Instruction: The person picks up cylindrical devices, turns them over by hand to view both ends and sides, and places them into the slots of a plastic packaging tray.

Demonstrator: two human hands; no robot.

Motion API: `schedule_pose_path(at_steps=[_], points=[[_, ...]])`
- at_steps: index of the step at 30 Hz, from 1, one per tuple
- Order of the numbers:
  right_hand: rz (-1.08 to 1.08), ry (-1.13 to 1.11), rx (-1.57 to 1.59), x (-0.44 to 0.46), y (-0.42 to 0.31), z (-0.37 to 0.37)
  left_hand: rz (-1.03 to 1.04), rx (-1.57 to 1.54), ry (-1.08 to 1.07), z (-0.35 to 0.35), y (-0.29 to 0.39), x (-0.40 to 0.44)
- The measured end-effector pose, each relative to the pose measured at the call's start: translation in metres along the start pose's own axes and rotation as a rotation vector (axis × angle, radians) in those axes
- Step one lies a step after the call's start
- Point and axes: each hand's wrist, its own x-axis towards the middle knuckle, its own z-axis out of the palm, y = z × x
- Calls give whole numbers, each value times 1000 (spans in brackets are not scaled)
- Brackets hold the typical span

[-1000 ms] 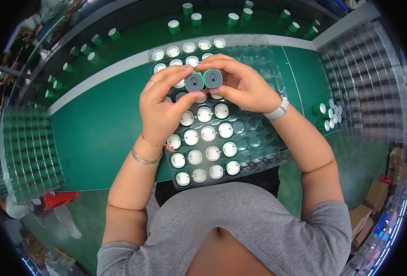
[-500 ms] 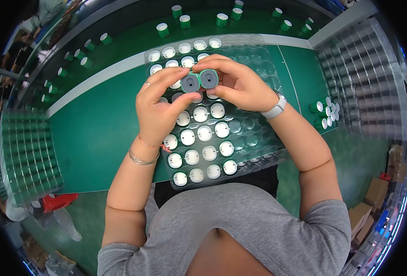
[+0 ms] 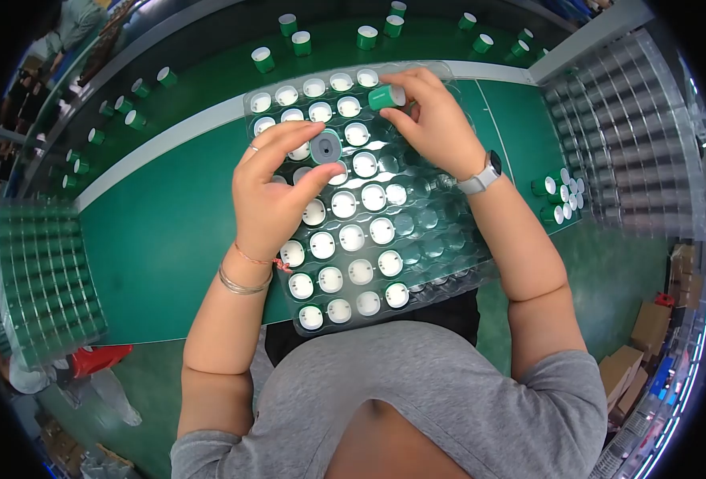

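Between the thumb and fingers of my left hand [image 3: 277, 172] is a small green cylinder with a dark grey end [image 3: 326, 147], that end facing me. My right hand [image 3: 429, 116] pinches a second green cylinder with a white end [image 3: 386, 97], tilted on its side over the tray's upper right. Beneath both hands lies a clear plastic tray [image 3: 448, 239] with round pockets. Its left and middle pockets hold several white-topped cylinders [image 3: 352, 237]; pockets on the right show no cylinders. My left hand hides some of the pockets.
Several green-and-white cylinders [image 3: 301, 43] stand on the green strip beyond the pale rail. A cluster of them [image 3: 560, 195] sits at the right table edge. Stacked clear trays stand at the left [image 3: 45, 271] and right [image 3: 624, 144]. Cardboard boxes [image 3: 620, 367] are on the floor.
My hands have moved apart. The right has carried its cylinder up and right, turning it from grey end facing me to its side. The cylinders on the far strip have shifted left.
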Motion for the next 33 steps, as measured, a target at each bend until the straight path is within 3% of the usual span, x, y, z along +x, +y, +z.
schedule_pose_path(at_steps=[2, 9, 11, 12, 15, 18, 26, 33], points=[[-104, 38, 17, 2, 5, 9, 15, -14, -9, 2, 0, 1], [-111, 76, -41, -2, -17, 6, -37, -100, -39, 3, 6, -2], [132, -192, 578, -7, -37, 3, -11, -51, -6, 5, 5, -4], [219, -324, 736, -9, -47, 0, 18, -4, 24, 6, 5, -5], [184, -531, 798, -14, -60, 7, -45, 7, 19, 4, 9, -6], [330, -505, 951, -11, -59, 14, 70, 82, -4, 5, 3, -7], [269, -526, 950, -10, -49, 14, 106, 116, -132, 0, 8, 1], [360, -566, 1102, -9, -46, 11, 135, 112, -157, -1, 4, 2]])
